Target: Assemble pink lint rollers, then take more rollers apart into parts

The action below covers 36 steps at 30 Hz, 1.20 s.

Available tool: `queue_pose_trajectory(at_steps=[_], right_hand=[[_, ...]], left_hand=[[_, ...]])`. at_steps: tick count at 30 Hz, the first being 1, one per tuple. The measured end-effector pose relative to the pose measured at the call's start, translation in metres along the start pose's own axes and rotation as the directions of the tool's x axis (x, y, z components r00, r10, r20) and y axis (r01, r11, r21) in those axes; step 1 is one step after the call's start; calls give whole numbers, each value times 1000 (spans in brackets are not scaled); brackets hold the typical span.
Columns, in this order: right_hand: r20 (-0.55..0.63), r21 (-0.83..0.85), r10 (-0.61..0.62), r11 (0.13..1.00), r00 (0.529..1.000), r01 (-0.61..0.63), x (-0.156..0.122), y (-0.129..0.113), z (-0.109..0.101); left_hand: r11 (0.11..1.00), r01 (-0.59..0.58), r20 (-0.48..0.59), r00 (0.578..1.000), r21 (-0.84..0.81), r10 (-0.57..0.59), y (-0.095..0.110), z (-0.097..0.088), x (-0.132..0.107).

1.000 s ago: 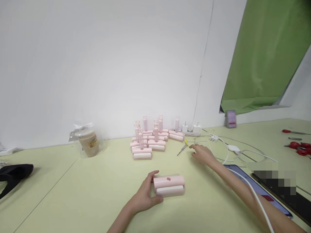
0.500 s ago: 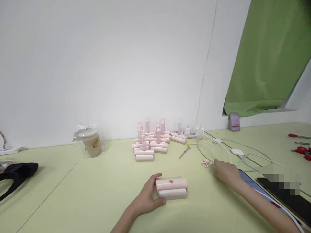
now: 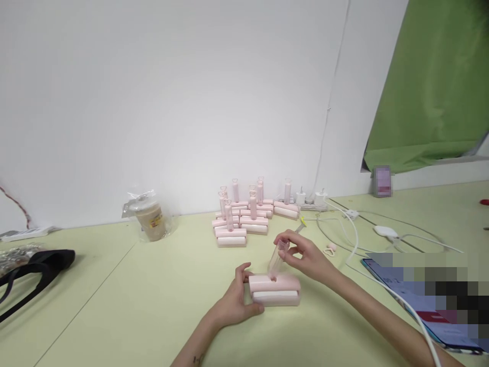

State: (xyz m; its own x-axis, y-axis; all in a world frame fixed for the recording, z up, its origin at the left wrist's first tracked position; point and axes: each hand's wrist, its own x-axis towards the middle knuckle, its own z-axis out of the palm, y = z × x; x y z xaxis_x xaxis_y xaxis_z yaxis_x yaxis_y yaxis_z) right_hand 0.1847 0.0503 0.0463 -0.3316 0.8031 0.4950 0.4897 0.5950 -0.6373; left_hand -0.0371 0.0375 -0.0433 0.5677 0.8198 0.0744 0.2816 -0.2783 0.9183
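My left hand grips the left end of a pink lint roller head, thumb in front and fingers behind. The head lies on the table with its white roll facing me and a small hole in its top. Between the thumb and fingers of my right hand is a clear pinkish tube handle, pinched near its upper end. It leans to the right, its lower end at the hole; whether it is inside I cannot tell. A small heart-shaped ring piece lies right of my right hand.
Several pink lint rollers with upright handles stand by the wall. A yellow-ended tool is partly behind my right hand. White cables and a phone lie at right; a bagged cup and a black object at left.
My right hand has come left from beside the cables to above the lint roller head, now with the clear handle in it. My left hand keeps its hold. The view has shifted slightly.
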Motion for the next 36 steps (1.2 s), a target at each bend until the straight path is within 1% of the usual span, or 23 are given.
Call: queue_pose_trajectory(at_steps=[4, 8, 10, 13, 16, 23, 26, 28, 30, 31, 32, 33, 35, 36], right_hand=[[0, 44, -13, 999, 1000, 13, -1, -3, -2], [38, 65, -16, 998, 999, 13, -2, -7, -5], [92, 67, -35, 997, 995, 29, -1, -11, -6], [204, 41, -85, 996, 975, 78, 3, -17, -10], [249, 6, -98, 995, 963, 100, 6, -21, -13], [375, -91, 12, 996, 927, 24, 14, -35, -12], [420, -10, 45, 999, 906, -45, 12, -34, -13], [452, 35, 49, 997, 891, -73, 8, -23, -15], [421, -36, 84, 996, 903, -76, 3, -3, -19], [348, -125, 125, 988, 929, -86, 1, 11, -23], [251, -194, 175, 973, 952, -128, -2, 25, -27], [169, -243, 215, 955, 962, -171, -5, 41, -33], [17, -345, 292, 899, 956, -269, -13, 72, -44], [-42, -387, 324, 867, 945, -315, -17, 86, -49]], left_hand=[[1000, -4, -5, 1000, 0, 4, -1, 0, 0], [1000, 19, 0, 1000, -17, -19, -1, -1, 0], [999, 34, 9, 999, -24, -34, -1, -1, -1], [999, 41, 13, 999, -18, -41, 0, -1, -1], [999, 38, 7, 999, -19, -38, 0, -1, -2], [998, 65, -6, 998, 24, -65, 4, -3, -3], [998, 59, 0, 998, 32, -59, 7, -3, -3], [998, 55, 5, 998, 43, -55, 8, -3, -3], [997, 64, 15, 998, 49, -65, 8, -3, -4], [996, 76, 25, 997, 42, -77, 8, -4, -4], [995, 93, 40, 995, 32, -94, 8, -5, -4], [993, 114, 59, 992, 24, -115, 8, -7, -4], [991, 136, 49, 989, 5, -136, 11, -12, -2], [993, 117, 8, 993, -3, -117, 15, -15, 0]])
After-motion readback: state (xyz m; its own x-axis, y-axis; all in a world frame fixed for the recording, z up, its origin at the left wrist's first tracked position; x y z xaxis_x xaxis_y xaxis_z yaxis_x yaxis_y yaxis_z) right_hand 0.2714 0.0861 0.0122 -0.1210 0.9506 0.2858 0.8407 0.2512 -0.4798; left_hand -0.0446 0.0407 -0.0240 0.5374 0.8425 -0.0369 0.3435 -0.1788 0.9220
